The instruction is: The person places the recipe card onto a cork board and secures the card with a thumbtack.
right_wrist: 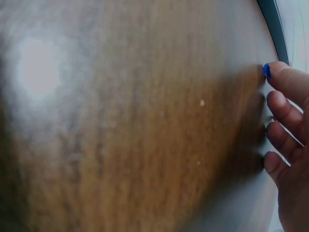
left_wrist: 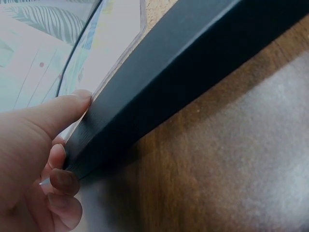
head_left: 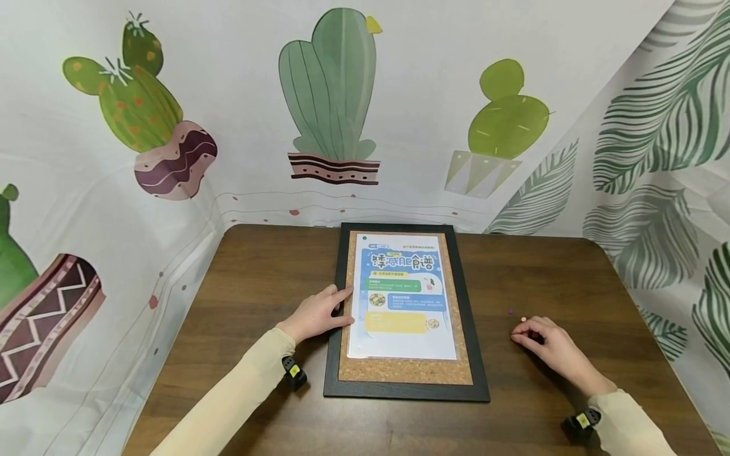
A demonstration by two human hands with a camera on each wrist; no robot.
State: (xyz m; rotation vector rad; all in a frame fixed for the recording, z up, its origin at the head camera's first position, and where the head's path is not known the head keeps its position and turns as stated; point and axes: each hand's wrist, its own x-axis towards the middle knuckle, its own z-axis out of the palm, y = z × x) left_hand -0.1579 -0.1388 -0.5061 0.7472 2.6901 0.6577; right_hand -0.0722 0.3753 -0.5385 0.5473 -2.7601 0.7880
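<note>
A sideways push from your left hand [head_left: 316, 313] could skew the sheet [head_left: 403, 297]: its thumb and index lie spread at the sheet's left edge, touching, with no pinch showing. Brushing knuckles of your right hand [head_left: 550, 345], half curled on the table [head_left: 268, 259] to the right, could scatter the purple bit [head_left: 510, 311] and orange bit [head_left: 523, 318]. You have a blue bit [right_wrist: 266, 70] at that thumb's tip; whether pinched, I can't tell. Your frame [head_left: 406, 391] holds cork [head_left: 407, 371], sheet on top.

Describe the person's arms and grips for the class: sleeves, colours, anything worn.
The left sleeve and right sleeve are long and pale yellow. Two small black wrist cameras bear yellow markings. The left grip and right grip are ungloved.
</note>
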